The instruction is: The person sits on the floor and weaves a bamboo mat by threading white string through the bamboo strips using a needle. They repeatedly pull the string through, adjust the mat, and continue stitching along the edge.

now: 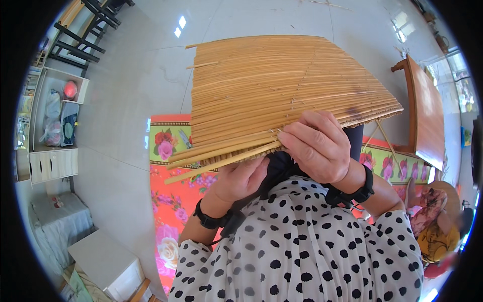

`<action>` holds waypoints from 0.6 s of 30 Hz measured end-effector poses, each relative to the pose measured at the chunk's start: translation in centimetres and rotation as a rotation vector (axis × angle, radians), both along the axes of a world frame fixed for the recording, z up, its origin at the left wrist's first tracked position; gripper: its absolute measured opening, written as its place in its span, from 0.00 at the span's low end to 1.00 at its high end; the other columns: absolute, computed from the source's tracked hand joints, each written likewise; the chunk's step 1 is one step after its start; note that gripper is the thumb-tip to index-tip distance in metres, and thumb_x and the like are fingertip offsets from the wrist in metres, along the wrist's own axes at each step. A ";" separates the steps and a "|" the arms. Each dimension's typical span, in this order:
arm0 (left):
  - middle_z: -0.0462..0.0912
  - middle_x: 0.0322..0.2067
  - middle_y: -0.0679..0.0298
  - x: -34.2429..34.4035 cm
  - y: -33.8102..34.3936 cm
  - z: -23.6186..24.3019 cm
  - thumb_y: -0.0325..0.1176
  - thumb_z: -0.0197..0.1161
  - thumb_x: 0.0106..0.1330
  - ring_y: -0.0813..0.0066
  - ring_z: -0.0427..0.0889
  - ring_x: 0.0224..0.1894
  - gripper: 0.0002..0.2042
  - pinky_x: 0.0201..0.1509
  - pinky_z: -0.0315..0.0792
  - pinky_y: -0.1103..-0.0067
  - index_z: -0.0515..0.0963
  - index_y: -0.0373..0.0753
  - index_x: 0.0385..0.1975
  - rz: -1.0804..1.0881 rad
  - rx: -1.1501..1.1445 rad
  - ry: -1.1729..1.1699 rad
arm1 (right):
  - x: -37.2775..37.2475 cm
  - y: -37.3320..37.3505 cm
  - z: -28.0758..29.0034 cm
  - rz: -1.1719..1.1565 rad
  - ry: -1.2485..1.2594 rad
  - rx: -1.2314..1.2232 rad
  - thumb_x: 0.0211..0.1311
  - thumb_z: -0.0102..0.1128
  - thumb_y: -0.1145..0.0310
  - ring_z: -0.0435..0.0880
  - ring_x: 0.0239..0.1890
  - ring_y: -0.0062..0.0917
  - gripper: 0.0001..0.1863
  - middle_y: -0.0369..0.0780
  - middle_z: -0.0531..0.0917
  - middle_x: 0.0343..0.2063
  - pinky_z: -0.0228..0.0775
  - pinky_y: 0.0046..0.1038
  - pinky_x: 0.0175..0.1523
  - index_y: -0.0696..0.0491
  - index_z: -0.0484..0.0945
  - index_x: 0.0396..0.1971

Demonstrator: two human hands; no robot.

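A wide mat of thin yellow-brown reed stalks [271, 75] lies across my lap, its stalks tied side by side with rows of thread. Along its near edge, loose-ended reed stalks [216, 166] jut out to the left. My left hand [241, 178] holds the near edge from below, thumb showing and most fingers hidden under the mat. With fingertips pinched together, my right hand [319, 146] grips a reed stalk at the near edge, beside a binding thread [276, 132]. Whether the thread is also between those fingers is too small to tell.
Beneath me is a red and green floral floor mat [171, 226], with scissors [185, 138] by the reed mat's left edge. A wooden table on its side [427, 110] stands at right, near another seated person [432, 216]. White shelves [55, 121] and boxes [108, 261] line the left.
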State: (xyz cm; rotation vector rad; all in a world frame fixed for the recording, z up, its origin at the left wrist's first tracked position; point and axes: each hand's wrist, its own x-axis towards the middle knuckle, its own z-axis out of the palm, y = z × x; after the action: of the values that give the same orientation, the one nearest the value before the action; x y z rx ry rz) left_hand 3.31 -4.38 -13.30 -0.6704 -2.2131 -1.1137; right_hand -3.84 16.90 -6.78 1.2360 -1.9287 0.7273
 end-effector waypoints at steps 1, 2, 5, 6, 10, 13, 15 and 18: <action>0.89 0.45 0.54 0.0 -0.1 0.0 0.18 0.68 0.61 0.58 0.88 0.47 0.18 0.56 0.79 0.70 0.82 0.35 0.52 -0.014 0.001 -0.004 | 0.0 0.0 0.0 0.002 -0.004 0.002 0.35 0.66 0.71 0.82 0.36 0.35 0.24 0.42 0.85 0.39 0.72 0.31 0.35 0.61 0.85 0.40; 0.88 0.47 0.54 -0.1 -0.2 0.1 0.18 0.68 0.61 0.57 0.88 0.49 0.18 0.58 0.78 0.69 0.82 0.35 0.52 -0.027 0.003 -0.007 | 0.0 0.0 0.1 0.004 -0.008 0.004 0.35 0.66 0.72 0.82 0.36 0.35 0.24 0.42 0.85 0.39 0.72 0.31 0.35 0.61 0.85 0.40; 0.88 0.49 0.53 -0.5 -0.4 0.5 0.19 0.68 0.61 0.55 0.88 0.51 0.19 0.58 0.78 0.68 0.83 0.37 0.53 0.006 -0.059 0.052 | 0.0 0.0 0.4 0.002 -0.002 0.006 0.34 0.65 0.72 0.82 0.36 0.35 0.25 0.42 0.85 0.39 0.73 0.31 0.36 0.61 0.85 0.40; 0.88 0.49 0.53 -0.6 -0.5 0.6 0.19 0.68 0.61 0.54 0.88 0.51 0.19 0.58 0.78 0.68 0.83 0.38 0.53 0.030 -0.090 0.084 | -0.1 0.0 0.4 0.001 0.002 0.005 0.34 0.65 0.72 0.82 0.36 0.36 0.25 0.42 0.85 0.39 0.73 0.31 0.36 0.61 0.85 0.40; 0.89 0.47 0.52 -0.8 -0.3 1.0 0.19 0.69 0.60 0.54 0.88 0.49 0.18 0.58 0.78 0.67 0.83 0.36 0.51 0.033 -0.073 0.101 | -0.1 0.0 0.2 0.013 -0.005 0.000 0.33 0.66 0.72 0.81 0.36 0.36 0.25 0.42 0.85 0.40 0.73 0.32 0.36 0.61 0.85 0.40; 0.89 0.45 0.51 -0.6 0.2 1.6 0.19 0.69 0.60 0.53 0.89 0.47 0.17 0.57 0.78 0.67 0.83 0.34 0.50 0.016 -0.028 0.050 | -0.1 0.0 0.3 0.015 -0.008 0.001 0.33 0.66 0.72 0.81 0.36 0.36 0.25 0.43 0.85 0.40 0.74 0.32 0.36 0.61 0.85 0.40; 0.89 0.44 0.50 -0.5 0.2 1.8 0.18 0.68 0.59 0.53 0.89 0.46 0.17 0.56 0.79 0.67 0.83 0.33 0.50 -0.013 0.018 0.024 | -0.2 0.0 0.3 0.020 -0.010 0.004 0.33 0.66 0.72 0.81 0.36 0.36 0.25 0.43 0.85 0.40 0.74 0.33 0.37 0.61 0.85 0.40; 0.89 0.43 0.50 -0.6 0.4 2.2 0.18 0.67 0.59 0.57 0.90 0.41 0.17 0.50 0.81 0.71 0.83 0.32 0.50 -0.033 0.025 0.034 | -0.1 0.1 0.2 0.017 -0.007 0.010 0.33 0.65 0.72 0.81 0.37 0.36 0.25 0.42 0.85 0.40 0.75 0.33 0.37 0.61 0.85 0.40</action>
State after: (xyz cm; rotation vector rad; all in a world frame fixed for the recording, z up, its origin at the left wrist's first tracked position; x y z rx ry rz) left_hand 2.76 -3.98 -11.08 -0.7119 -2.1632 -1.1362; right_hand -3.91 16.99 -6.54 1.2591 -1.9317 0.7331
